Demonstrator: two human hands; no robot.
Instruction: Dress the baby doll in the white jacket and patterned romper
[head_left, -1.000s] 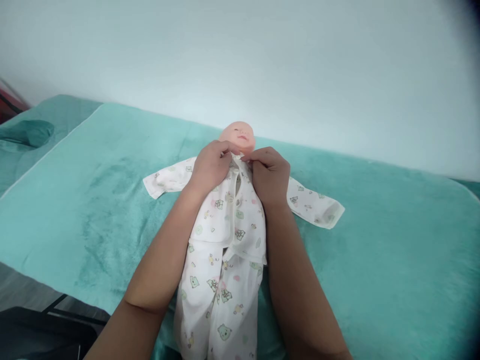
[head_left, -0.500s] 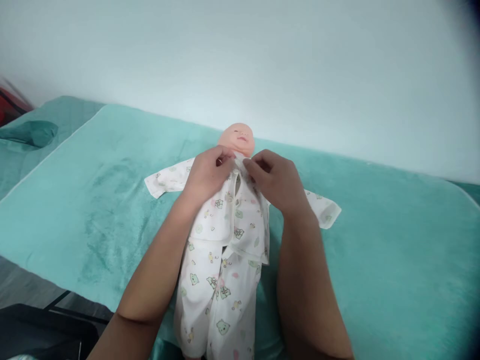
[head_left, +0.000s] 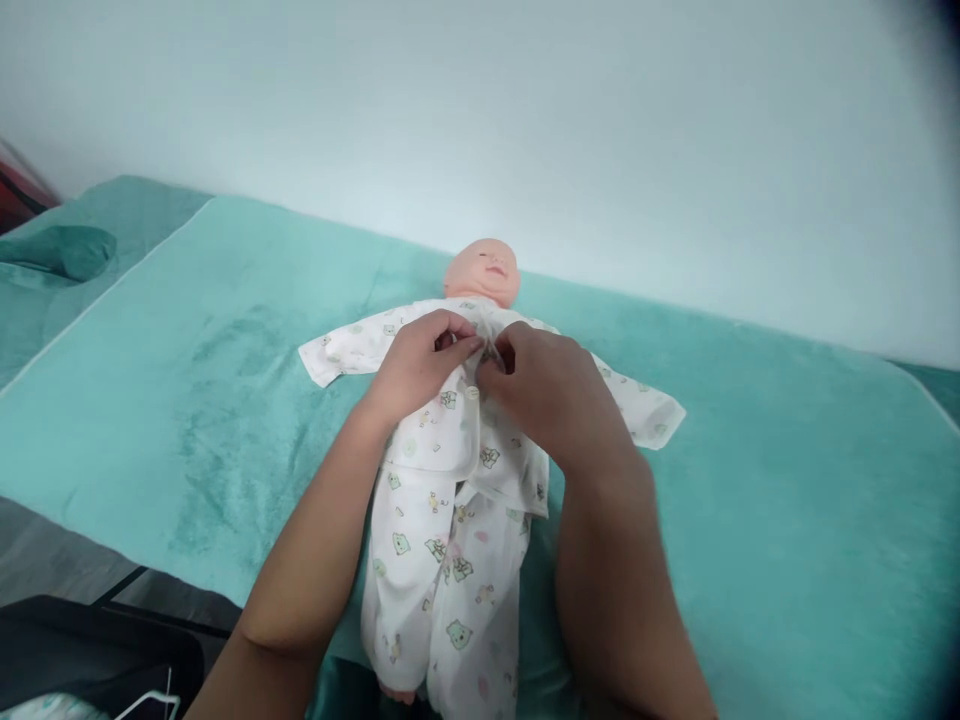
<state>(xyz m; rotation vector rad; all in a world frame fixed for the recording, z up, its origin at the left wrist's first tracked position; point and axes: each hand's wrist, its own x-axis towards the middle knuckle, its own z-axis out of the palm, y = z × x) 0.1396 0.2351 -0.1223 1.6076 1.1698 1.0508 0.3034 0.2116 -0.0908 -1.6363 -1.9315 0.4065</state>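
Observation:
A baby doll (head_left: 484, 269) lies face up on a teal towel (head_left: 225, 380), dressed in a white printed shirt (head_left: 442, 430) and matching trousers (head_left: 442, 580). My left hand (head_left: 416, 365) pinches the left edge of the shirt front at the chest. My right hand (head_left: 547, 385) pinches the right edge beside it, fingertips meeting the left hand's over the front opening. A small button (head_left: 472, 394) shows just below my fingers. Both sleeves lie spread out to the sides.
The towel covers a table that runs along a pale wall (head_left: 525, 130). A folded teal cloth (head_left: 64, 252) lies at the far left. Dark objects (head_left: 90, 660) sit below the table's near left edge.
Both hands have moved down from the doll's collar to the chest of the shirt. The neck and collar now show. My view has shifted slightly.

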